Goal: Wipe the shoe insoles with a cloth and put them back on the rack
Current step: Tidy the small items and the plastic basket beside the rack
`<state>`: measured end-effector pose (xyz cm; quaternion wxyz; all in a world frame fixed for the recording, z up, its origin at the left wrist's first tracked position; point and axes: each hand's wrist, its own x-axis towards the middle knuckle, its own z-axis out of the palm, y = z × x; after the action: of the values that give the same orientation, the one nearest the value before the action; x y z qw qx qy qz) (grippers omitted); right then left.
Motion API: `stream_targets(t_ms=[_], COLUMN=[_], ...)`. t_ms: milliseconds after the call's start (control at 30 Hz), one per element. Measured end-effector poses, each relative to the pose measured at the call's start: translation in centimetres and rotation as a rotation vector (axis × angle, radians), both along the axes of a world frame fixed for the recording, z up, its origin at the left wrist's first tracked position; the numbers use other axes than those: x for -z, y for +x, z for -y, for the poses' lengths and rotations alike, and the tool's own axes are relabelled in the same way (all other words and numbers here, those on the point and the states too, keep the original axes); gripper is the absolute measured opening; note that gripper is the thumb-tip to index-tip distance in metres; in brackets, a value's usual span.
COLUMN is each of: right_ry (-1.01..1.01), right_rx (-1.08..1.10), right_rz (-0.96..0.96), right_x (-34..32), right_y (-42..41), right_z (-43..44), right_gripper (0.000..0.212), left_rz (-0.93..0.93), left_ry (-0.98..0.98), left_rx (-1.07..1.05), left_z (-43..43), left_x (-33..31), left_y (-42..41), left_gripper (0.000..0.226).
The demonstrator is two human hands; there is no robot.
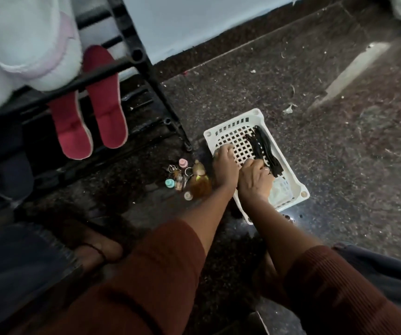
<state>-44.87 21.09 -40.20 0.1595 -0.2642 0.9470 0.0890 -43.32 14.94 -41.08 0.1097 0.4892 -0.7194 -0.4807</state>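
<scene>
Two red insoles (pixel 110 122) with pale edges lie side by side on the black rack (pixel 144 66), under a bar, well apart from the white basket (pixel 301 192) on the floor. There the right grip (pixel 255 182) clenches black strips (pixel 264 146) and the left grip (pixel 226 165) curls on the mesh. Whether it holds anything, I cannot tell

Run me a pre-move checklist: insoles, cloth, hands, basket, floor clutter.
1. Red insoles on the rack: ok, both lie across its bars.
2. Cloth in hand: not ok, none shows in the left hand or the right hand.
3. Pale item in the basket: cannot tell if it is a cloth.
4. Right hand's hold on the black strips: cannot tell, its fingers hide the contact.
5. Small bottles on the floor: not ok, they are close beside the left wrist and probably easy to knock.
</scene>
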Motion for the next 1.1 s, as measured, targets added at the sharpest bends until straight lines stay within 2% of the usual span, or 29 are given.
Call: stream_targets(t_ms=[167, 267, 333, 500, 633, 733, 933, 1100], right_ry=[-0.147, -0.238, -0.322, -0.382, -0.331, -0.325, -0.325, -0.295], right_rx=[-0.153, -0.121, -0.064, -0.066, -0.093, -0.060, -0.086, -0.253], right_rz=[0.170, 0.299, 0.382, 0.468, 0.504, 0.473, 0.395, 0.215], right_x=[-0.7, 0.4, 1.4, 3.8, 5.4, 6.0, 6.5, 6.3], right_y=[4.2, 6.1, 6.8, 7.2, 7.4, 7.1, 7.3, 8.6], right_z=[1.0, 1.6, 2.1, 4.0, 5.3, 5.9, 5.9, 5.4], right_gripper=[0.025, 0.024, 0.024, 0.044, 0.039, 0.036, 0.029, 0.030], left_rz=[0.042, 0.084, 0.138, 0.248, 0.319, 0.355, 0.306, 0.320], left_ry=[-0.102, -0.084, -0.064, -0.202, -0.308, -0.335, -0.226, -0.180], left_rx=[-0.151, -0.210, -0.231, -0.156, -0.009, 0.012, -0.019, 0.007], left_z=[-0.1, 1.7, 3.8, 7.1, 6.9, 6.2, 6.4, 6.9], left_x=[1.7, 3.1, 4.1, 4.9, 6.1, 6.9, 7.2, 7.3], left_y=[8.9, 12.0, 13.1, 14.6, 15.0, 14.7, 14.0, 14.4], left_gripper=[0.027, 0.021, 0.025, 0.042, 0.044, 0.039, 0.039, 0.041])
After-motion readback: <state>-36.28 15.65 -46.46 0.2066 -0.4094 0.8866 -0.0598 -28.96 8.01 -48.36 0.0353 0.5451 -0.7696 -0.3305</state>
